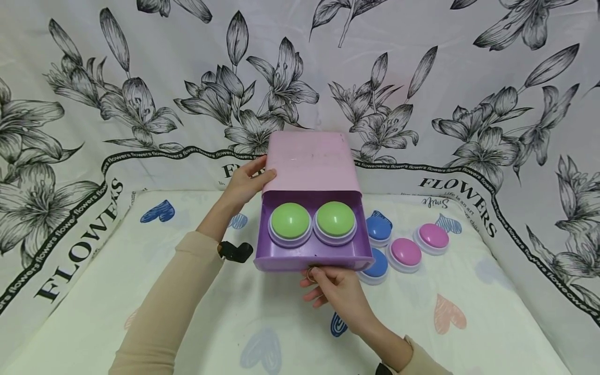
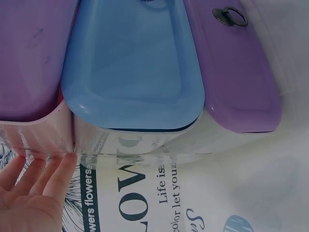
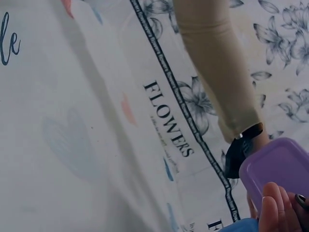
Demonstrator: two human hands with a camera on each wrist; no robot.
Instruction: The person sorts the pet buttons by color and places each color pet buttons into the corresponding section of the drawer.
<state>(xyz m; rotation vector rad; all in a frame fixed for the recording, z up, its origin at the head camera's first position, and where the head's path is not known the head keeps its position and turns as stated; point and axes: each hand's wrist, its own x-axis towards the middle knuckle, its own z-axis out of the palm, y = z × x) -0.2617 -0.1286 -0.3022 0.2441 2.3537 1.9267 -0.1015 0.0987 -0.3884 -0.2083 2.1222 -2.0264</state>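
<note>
A drawer box with a pink top [image 1: 311, 161] stands in the middle of the head view, its purple top drawer [image 1: 323, 263] pulled out. Two green dome-shaped buttons [image 1: 290, 221] on white bases sit side by side in that drawer. My left hand [image 1: 246, 182] rests against the box's left side, thumb over the top edge; in the left wrist view its straight fingers [image 2: 60, 176] touch the pink wall. My right hand [image 1: 339, 294] pinches the ring pull [image 1: 311, 274] under the drawer front. A blue drawer [image 2: 135, 67] and another purple drawer [image 2: 236, 72] show closed in the left wrist view.
Right of the box, two blue dome buttons [image 1: 378, 228] and two pink ones [image 1: 405, 252] lie on a white cloth [image 1: 211, 333] printed with hearts. Behind hangs a white flower-print curtain [image 1: 398, 31]. A black wrist device [image 1: 236, 252] sits at the left wrist.
</note>
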